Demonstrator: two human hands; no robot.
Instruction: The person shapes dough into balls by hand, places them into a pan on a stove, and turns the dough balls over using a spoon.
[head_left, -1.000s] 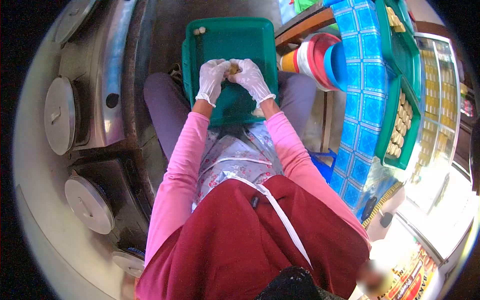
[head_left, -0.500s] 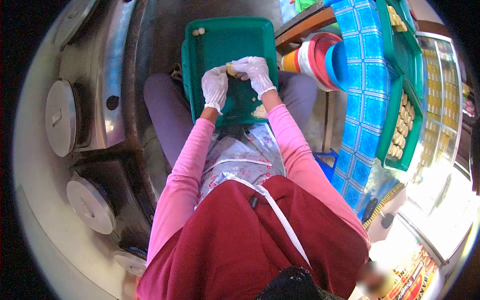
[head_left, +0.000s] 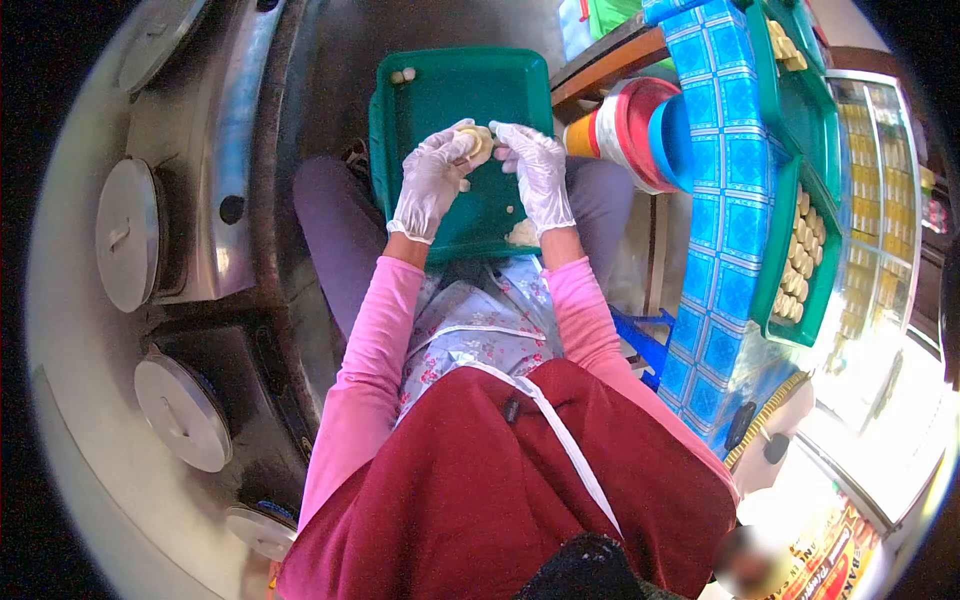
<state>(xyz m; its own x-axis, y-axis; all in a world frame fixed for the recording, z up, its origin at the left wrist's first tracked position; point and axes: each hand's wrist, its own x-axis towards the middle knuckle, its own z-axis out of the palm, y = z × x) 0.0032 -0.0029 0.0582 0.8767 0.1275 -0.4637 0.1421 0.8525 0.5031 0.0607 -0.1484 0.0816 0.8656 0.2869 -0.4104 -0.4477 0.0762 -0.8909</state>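
Note:
My left hand (head_left: 428,185), in a thin white glove, is closed on a pale piece of dough (head_left: 482,146) above the green tray (head_left: 460,85). Just to the right, my gloved right hand (head_left: 541,178) has its fingers pinched together at the dough's edge; whatever is between them is too small to make out. A small pale lump shows by the left hand's palm. Two small round pieces (head_left: 403,75) lie in the tray's far left corner. A larger lump of dough (head_left: 521,234) rests at the near right of the tray, with a tiny crumb close by.
On the right, a table with a blue checked cloth (head_left: 712,200) bears a green tray (head_left: 765,300) of several shaped dough pieces (head_left: 799,260). Red and blue basins (head_left: 672,140) stand beside my knee. Metal lids (head_left: 128,235) line the left side.
My hands have moved apart slightly. The left hand has turned and now holds the dough up, more plainly visible, while the right has drawn back to the right.

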